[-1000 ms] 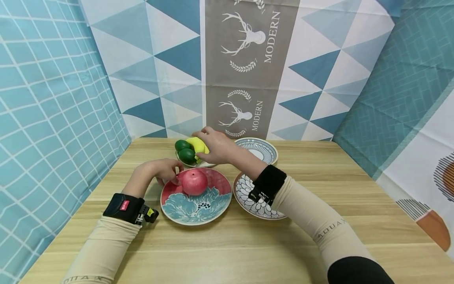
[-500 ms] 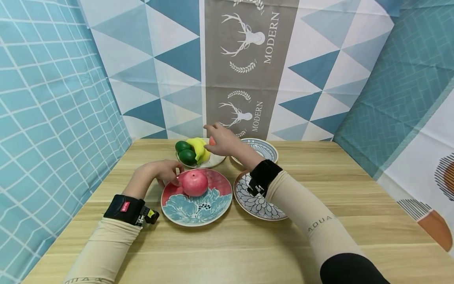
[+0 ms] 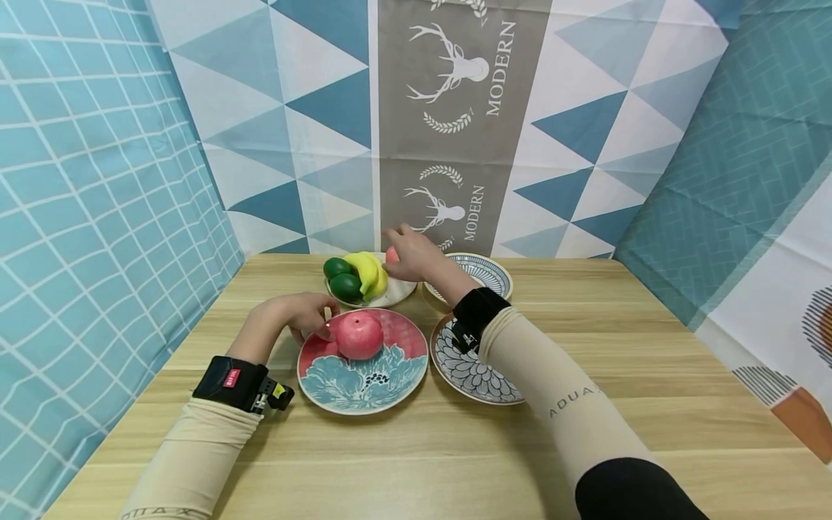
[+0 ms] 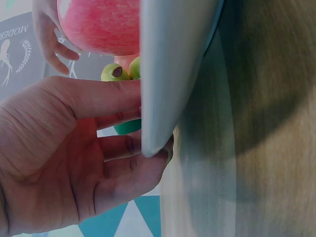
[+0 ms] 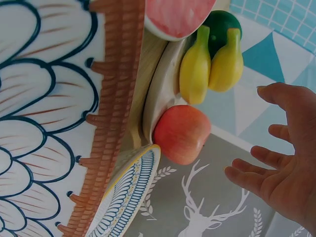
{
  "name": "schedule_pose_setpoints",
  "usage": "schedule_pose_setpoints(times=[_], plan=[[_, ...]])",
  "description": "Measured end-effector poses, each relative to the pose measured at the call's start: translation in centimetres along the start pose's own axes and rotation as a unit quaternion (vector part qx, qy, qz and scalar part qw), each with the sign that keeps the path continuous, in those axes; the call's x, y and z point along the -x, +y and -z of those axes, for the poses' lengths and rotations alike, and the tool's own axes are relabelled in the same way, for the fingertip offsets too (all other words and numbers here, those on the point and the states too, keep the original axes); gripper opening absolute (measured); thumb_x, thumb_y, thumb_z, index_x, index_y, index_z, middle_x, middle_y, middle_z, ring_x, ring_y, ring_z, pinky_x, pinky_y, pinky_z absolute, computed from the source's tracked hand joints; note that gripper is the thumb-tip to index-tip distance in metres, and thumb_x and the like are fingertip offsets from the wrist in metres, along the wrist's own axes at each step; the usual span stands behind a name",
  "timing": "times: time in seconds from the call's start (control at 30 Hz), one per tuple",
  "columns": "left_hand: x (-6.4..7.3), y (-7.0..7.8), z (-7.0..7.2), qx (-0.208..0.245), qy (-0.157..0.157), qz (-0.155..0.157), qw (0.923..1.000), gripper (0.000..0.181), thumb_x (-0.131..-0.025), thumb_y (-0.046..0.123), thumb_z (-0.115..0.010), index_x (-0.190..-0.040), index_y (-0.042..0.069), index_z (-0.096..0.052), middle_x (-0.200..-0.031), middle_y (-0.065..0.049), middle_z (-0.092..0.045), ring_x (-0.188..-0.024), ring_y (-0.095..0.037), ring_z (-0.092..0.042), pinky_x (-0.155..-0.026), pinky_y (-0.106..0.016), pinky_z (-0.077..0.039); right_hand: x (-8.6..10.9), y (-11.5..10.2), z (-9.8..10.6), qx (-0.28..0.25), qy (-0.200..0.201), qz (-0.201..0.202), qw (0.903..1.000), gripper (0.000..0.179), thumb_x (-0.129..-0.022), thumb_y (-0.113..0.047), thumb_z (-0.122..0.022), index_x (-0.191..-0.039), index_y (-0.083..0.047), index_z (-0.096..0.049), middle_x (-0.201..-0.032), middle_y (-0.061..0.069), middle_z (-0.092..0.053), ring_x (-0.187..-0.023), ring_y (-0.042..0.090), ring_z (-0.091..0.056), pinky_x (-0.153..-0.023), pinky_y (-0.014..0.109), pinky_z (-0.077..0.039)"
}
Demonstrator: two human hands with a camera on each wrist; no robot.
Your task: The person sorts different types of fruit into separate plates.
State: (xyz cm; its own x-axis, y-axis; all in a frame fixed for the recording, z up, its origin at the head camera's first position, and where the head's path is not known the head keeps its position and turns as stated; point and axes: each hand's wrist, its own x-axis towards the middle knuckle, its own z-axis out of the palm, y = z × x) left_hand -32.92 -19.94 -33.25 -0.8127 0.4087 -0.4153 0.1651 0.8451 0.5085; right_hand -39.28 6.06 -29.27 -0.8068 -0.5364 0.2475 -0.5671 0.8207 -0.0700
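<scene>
My left hand (image 3: 308,315) pinches the left rim of a red and blue flowered plate (image 3: 364,393). In the left wrist view the thumb lies over the plate's edge and fingers curl beneath it. A round pinkish-red fruit (image 3: 360,335) sits on that plate, close to the thumb. My right hand (image 3: 414,254) hovers with spread fingers above the back plate (image 3: 396,295), holding nothing. On the back plate lie yellow bananas (image 3: 369,276), two dark green oval fruits (image 3: 346,287) and a red apple (image 5: 182,134), which the right hand partly covers in the head view.
A plate with black-and-white petals and a brown rim (image 3: 477,379) stands under my right forearm. Behind it is a blue-patterned bowl (image 3: 484,271). Patterned cloth (image 3: 331,130) hangs upright just behind the wooden table (image 3: 390,462).
My right hand has drawn back rightward from the bananas, leaving them uncovered on the back plate and part of the apple in sight. The left hand keeps its grip on the flowered plate.
</scene>
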Motion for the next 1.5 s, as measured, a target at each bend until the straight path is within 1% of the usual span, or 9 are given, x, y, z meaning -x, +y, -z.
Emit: schedule_pose_setpoints(times=[0.27,0.5,0.63,0.77,0.93,1.07,1.3,1.5], plan=[[0.0,0.1,0.1,0.003,0.002,0.003,1.0000,0.032,-0.095,0.008,-0.075,-0.123,0.006,-0.059,-0.111,-0.017,-0.059,-0.095,-0.027,-0.064,-0.070,-0.040,-0.065,-0.9,0.8,-0.4,0.004,-0.019,-0.014,0.9997,0.075,-0.097,-0.037,-0.069,-0.161,-0.008,-0.040,-0.153,0.025,-0.044,-0.130,0.041,-0.057,-0.111,0.048,-0.048],[0.0,0.0,0.0,0.001,0.001,0.003,1.0000,0.033,-0.095,0.009,-0.076,-0.123,0.006,-0.060,-0.113,-0.018,-0.058,-0.097,-0.028,-0.064,-0.071,-0.040,-0.065,-1.5,1.1,-0.8,-0.001,-0.019,-0.025,0.9995,0.072,-0.097,-0.032,-0.064,-0.160,-0.007,-0.041,-0.156,0.027,-0.042,-0.133,0.044,-0.055,-0.114,0.048,-0.045],[0.1,0.1,0.0,-0.002,0.000,0.004,1.0000,0.032,-0.095,0.007,-0.075,-0.123,0.007,-0.060,-0.113,-0.017,-0.058,-0.097,-0.028,-0.064,-0.071,-0.039,-0.065,-1.6,1.2,-1.0,-0.006,-0.024,-0.033,0.9991,0.072,-0.098,-0.033,-0.063,-0.160,-0.007,-0.040,-0.157,0.028,-0.040,-0.135,0.044,-0.053,-0.115,0.048,-0.044],[0.0,0.1,-0.1,-0.001,-0.004,0.003,1.0000,0.032,-0.095,0.006,-0.074,-0.124,0.006,-0.059,-0.112,-0.017,-0.059,-0.096,-0.027,-0.064,-0.072,-0.039,-0.065,-1.8,1.3,-1.2,-0.006,-0.036,-0.047,0.9983,0.072,-0.099,-0.034,-0.065,-0.160,-0.006,-0.040,-0.159,0.028,-0.039,-0.140,0.045,-0.049,-0.118,0.049,-0.041],[0.2,0.0,-0.2,0.002,-0.001,0.002,1.0000,0.033,-0.094,0.006,-0.075,-0.123,0.006,-0.059,-0.110,-0.016,-0.058,-0.094,-0.027,-0.063,-0.071,-0.040,-0.065,-2.3,1.6,-1.6,-0.010,-0.048,-0.062,0.9969,0.072,-0.100,-0.035,-0.068,-0.160,-0.007,-0.041,-0.161,0.027,-0.038,-0.143,0.044,-0.046,-0.121,0.048,-0.038],[0.1,-0.1,-0.2,0.002,0.001,0.001,1.0000,0.032,-0.094,0.005,-0.074,-0.123,0.006,-0.059,-0.111,-0.017,-0.058,-0.095,-0.027,-0.064,-0.070,-0.039,-0.065,-2.9,1.9,-2.0,-0.009,-0.050,-0.074,0.9960,0.071,-0.099,-0.035,-0.068,-0.160,-0.009,-0.042,-0.160,0.026,-0.038,-0.143,0.043,-0.046,-0.121,0.047,-0.039],[0.0,-0.1,0.0,0.005,0.000,0.006,1.0000,0.032,-0.095,0.007,-0.075,-0.123,0.007,-0.060,-0.112,-0.017,-0.058,-0.097,-0.027,-0.063,-0.072,-0.040,-0.065,-3.6,1.9,-2.5,-0.024,-0.044,-0.097,0.9940,0.070,-0.099,-0.033,-0.067,-0.159,-0.007,-0.043,-0.165,0.027,-0.032,-0.147,0.044,-0.042,-0.123,0.047,-0.036],[0.0,-0.2,0.0,0.003,-0.001,0.001,1.0000,0.031,-0.095,0.005,-0.074,-0.122,0.007,-0.060,-0.112,-0.016,-0.058,-0.096,-0.026,-0.064,-0.070,-0.040,-0.065,-4.1,2.2,-3.0,-0.037,-0.045,-0.118,0.9913,0.068,-0.100,-0.033,-0.065,-0.159,-0.009,-0.043,-0.164,0.024,-0.034,-0.146,0.040,-0.044,-0.122,0.043,-0.037]])
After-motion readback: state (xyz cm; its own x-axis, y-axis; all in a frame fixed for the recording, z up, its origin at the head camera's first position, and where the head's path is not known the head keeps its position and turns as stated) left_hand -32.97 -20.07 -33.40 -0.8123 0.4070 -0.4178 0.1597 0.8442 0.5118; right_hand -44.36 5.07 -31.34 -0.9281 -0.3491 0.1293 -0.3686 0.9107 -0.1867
